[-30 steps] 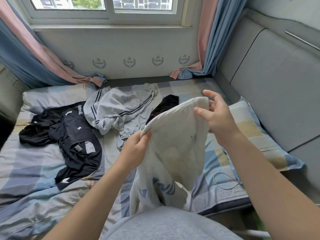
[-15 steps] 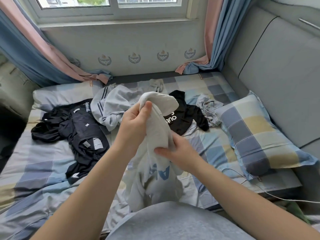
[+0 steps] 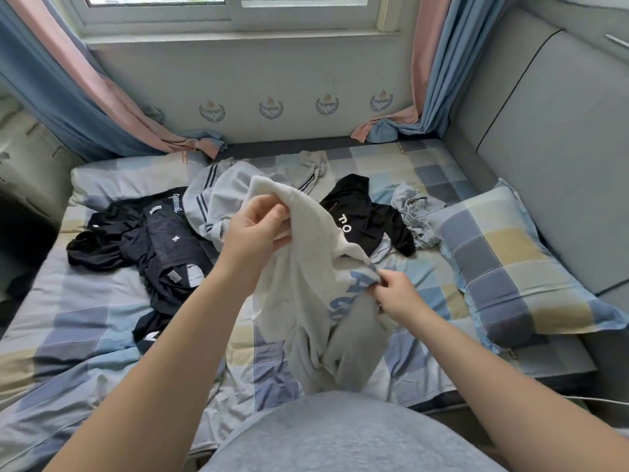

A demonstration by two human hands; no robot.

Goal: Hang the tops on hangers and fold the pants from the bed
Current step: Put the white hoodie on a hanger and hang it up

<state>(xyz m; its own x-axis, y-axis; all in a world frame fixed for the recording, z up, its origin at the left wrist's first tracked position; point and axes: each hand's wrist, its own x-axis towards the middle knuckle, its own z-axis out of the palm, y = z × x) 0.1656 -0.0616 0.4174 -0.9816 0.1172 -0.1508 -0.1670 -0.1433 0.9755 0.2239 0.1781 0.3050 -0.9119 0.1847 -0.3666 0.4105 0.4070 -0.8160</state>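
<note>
Lowered rightward, the right hand (image 3: 396,294) pinches the white top (image 3: 306,267); the left hand (image 3: 255,226) grips its collar, lettering half hidden.

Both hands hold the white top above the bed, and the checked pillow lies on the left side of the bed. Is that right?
Not quite. In the head view the checked pillow lies on the right side of the bed, not the left. The rest stands: the left hand and right hand both hold the white top.

A single head-worn camera looks forward and down, close over the bed (image 3: 85,321).
</note>
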